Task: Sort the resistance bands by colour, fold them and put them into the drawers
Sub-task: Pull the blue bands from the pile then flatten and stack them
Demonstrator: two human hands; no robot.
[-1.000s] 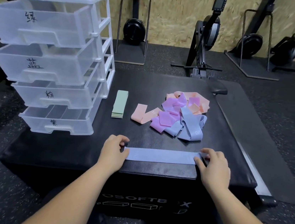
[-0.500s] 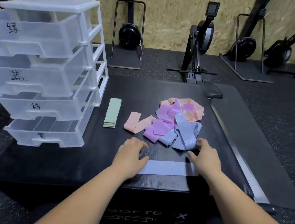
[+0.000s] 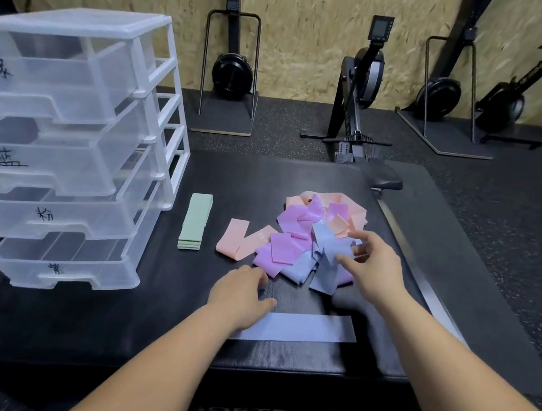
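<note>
A flat blue band (image 3: 309, 329) lies along the near edge of the black soft box (image 3: 248, 182). My left hand (image 3: 239, 295) rests palm-down on its left end. My right hand (image 3: 373, 265) hovers over the mixed pile of purple, pink and blue bands (image 3: 306, 240), fingers spread and reaching at a crumpled blue band (image 3: 329, 246), thumb and fingers not closed on it. A folded stack of green bands (image 3: 195, 221) lies left of the pile. A loose pink band (image 3: 238, 240) lies between them.
A clear four-drawer plastic unit (image 3: 65, 146) stands on the box's left side, each drawer pulled partly out and hand-labelled. Rowing machines (image 3: 358, 93) stand behind along the chipboard wall. A metal rail (image 3: 424, 279) runs past the box's right edge.
Both hands let go of the flat blue band's ends. My right hand moved up to the pile; my left hand slid right along the band. The head moved closer.
</note>
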